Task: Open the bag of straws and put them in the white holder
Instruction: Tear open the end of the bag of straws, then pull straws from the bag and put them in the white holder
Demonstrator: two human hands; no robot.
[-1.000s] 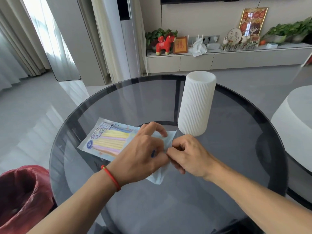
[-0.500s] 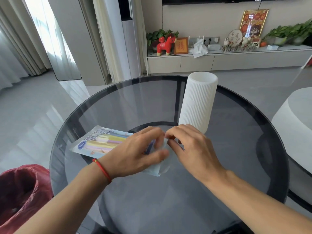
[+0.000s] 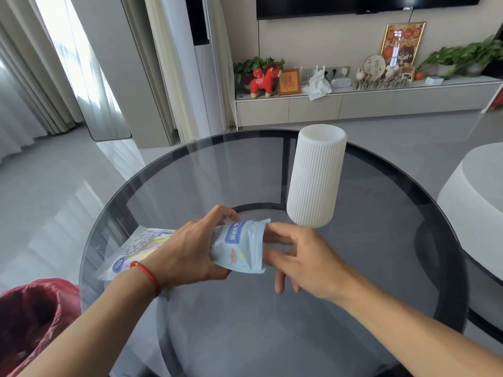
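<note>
A light blue plastic bag of pastel straws (image 3: 239, 247) lies across the near-left part of the round glass table (image 3: 381, 268), its right end lifted. My left hand (image 3: 187, 251), a red cord on its wrist, grips the bag around its middle. Two fingers of my right hand (image 3: 304, 259) reach into the bag's open right mouth; the fingertips are hidden inside. Straws show through the bag's left end. The white ribbed holder (image 3: 315, 175) stands upright just beyond my right hand, apart from it.
A bin lined with a red bag (image 3: 35, 322) sits on the floor at the lower left. A white rounded seat (image 3: 476, 213) stands to the right of the table. A low cabinet with ornaments runs along the far wall.
Both hands were pinching the bag's right end. Now my left hand holds the bag raised at its middle, the mouth is open, and my right fingers have gone inside it.
</note>
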